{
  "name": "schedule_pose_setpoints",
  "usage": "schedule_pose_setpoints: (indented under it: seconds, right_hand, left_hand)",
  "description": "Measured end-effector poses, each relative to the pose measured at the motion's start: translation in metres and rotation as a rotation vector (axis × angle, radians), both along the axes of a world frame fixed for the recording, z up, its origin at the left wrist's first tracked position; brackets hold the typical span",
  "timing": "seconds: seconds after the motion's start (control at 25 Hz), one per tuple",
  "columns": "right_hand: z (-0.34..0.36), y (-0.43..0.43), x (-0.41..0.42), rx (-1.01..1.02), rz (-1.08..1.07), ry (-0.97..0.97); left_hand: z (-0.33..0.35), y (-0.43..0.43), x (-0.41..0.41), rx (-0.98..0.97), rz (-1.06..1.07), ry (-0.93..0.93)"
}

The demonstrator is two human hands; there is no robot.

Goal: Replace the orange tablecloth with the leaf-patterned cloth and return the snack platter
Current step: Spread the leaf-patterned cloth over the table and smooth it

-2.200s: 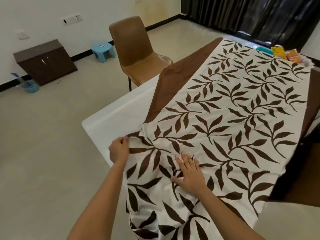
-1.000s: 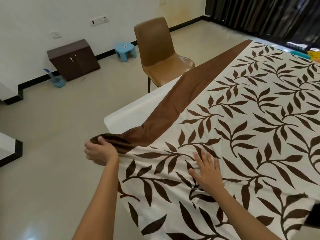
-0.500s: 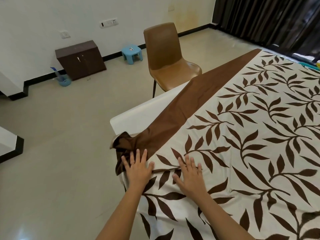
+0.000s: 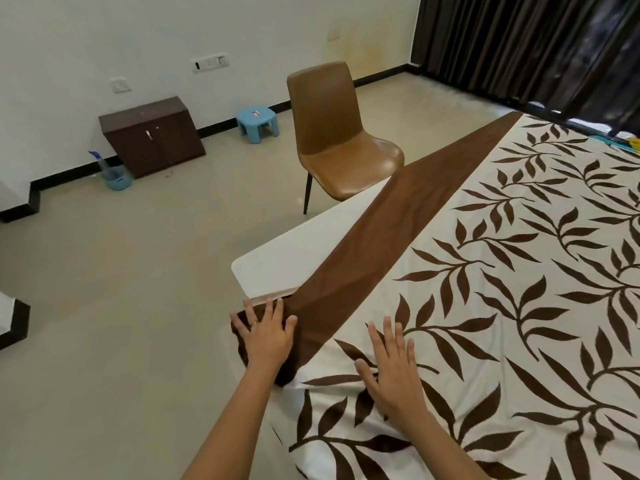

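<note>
The cream cloth with brown leaves [image 4: 485, 278] lies spread over the white table [image 4: 277, 265], its plain brown border [image 4: 398, 216] running along the left side. My left hand [image 4: 268, 336] presses flat on the brown corner where it folds over the table's near edge. My right hand [image 4: 391, 365] lies flat on the leaf print close to that edge, fingers straight. Only a sliver of the snack platter [image 4: 632, 143] shows at the far right edge. No orange cloth is in view.
A brown chair [image 4: 332, 140] stands by the table's left side. On the floor near the wall are a small blue stool [image 4: 258, 123], a dark low cabinet [image 4: 152, 136] and a blue pail [image 4: 117, 180]. Dark curtains [image 4: 519, 43] hang behind.
My left hand let go of the bunched brown corner, opened and now presses it down over the table edge. My right hand stayed flat on the cloth. The view swung left.
</note>
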State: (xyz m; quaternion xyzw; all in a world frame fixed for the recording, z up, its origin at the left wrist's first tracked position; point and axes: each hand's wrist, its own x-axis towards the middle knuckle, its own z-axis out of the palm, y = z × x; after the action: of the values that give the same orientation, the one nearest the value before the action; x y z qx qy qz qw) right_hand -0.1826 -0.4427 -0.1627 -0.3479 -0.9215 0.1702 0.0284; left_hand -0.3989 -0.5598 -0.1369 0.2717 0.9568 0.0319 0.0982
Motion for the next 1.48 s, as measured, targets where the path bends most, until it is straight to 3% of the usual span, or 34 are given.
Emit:
schedule_pose_setpoints:
  seconds: [0.24,0.36,0.48,0.56,0.72,1.16,1.36,1.48]
  right_hand:
    - [-0.026,-0.007,-0.013,0.067,-0.042,-0.11]
    - [-0.025,-0.007,-0.018,0.097,-0.036,-0.093]
    - [-0.023,-0.013,-0.02,0.099,-0.057,-0.088]
    - [-0.023,-0.014,-0.021,0.108,-0.063,-0.074]
    - [-0.021,-0.013,-0.02,0.086,-0.074,-0.083]
    - [-0.026,-0.011,-0.083,0.029,-0.152,-0.023]
    - [-0.029,-0.006,-0.136,0.026,-0.125,0.019]
    - [-0.029,-0.001,-0.149,0.029,-0.14,0.013]
  left_hand:
    - [-0.001,0.01,-0.084,-0.046,0.117,-0.174]
    - [0.006,0.021,-0.11,-0.127,0.213,-0.08]
    - [-0.004,0.029,-0.097,0.1,-0.148,-0.008]
    - [-0.013,0.03,-0.091,0.106,-0.272,-0.11]
    - [-0.02,0.032,-0.107,0.103,-0.086,-0.205]
    - [-0.009,0.068,-0.162,0.036,-0.07,-0.215]
    - [-0.025,0.068,-0.223,0.002,0.151,-0.361]
    - [-0.027,0.071,-0.232,0.176,0.208,-0.366]
